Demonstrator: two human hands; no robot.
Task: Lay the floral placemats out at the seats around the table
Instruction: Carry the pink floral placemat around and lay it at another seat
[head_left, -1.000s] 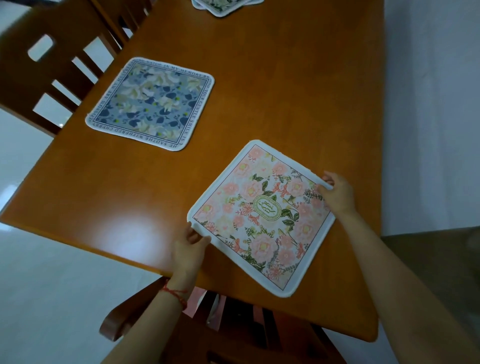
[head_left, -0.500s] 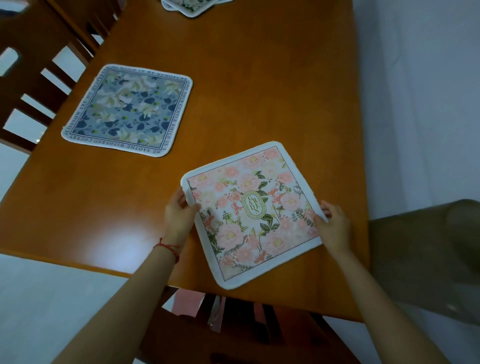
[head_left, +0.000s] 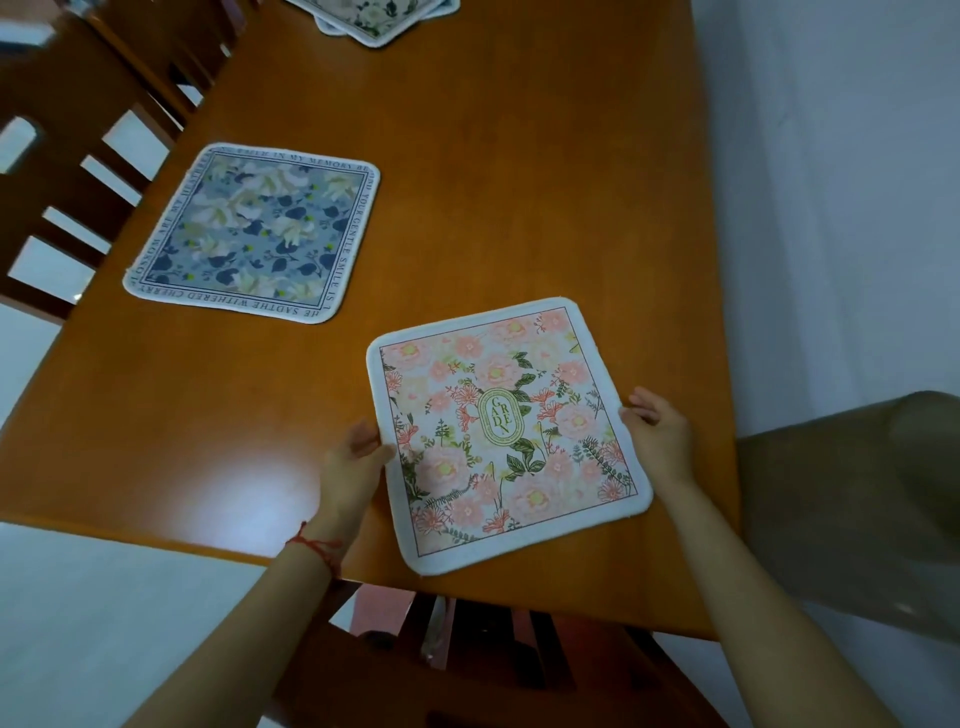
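Note:
A pink floral placemat (head_left: 506, 431) with a green oval label lies flat near the front edge of the wooden table (head_left: 519, 182). My left hand (head_left: 353, 462) pinches its left edge, thumb on top. On the opposite side my right hand (head_left: 660, 439) grips the right edge. A blue floral placemat (head_left: 254, 234) with a lettered border lies further left, in front of a chair. A stack of other placemats (head_left: 379, 15) sits at the far end, cut off by the frame.
Wooden chairs (head_left: 78, 171) with slatted backs stand along the table's left side. Another chair (head_left: 467, 660) is tucked under the front edge below the pink mat. A white wall (head_left: 831, 182) runs close along the table's right side.
The pink placemat has been turned from a diamond angle until its sides run nearly square with the table edge. Both hands shifted along with it and still hold its edges.

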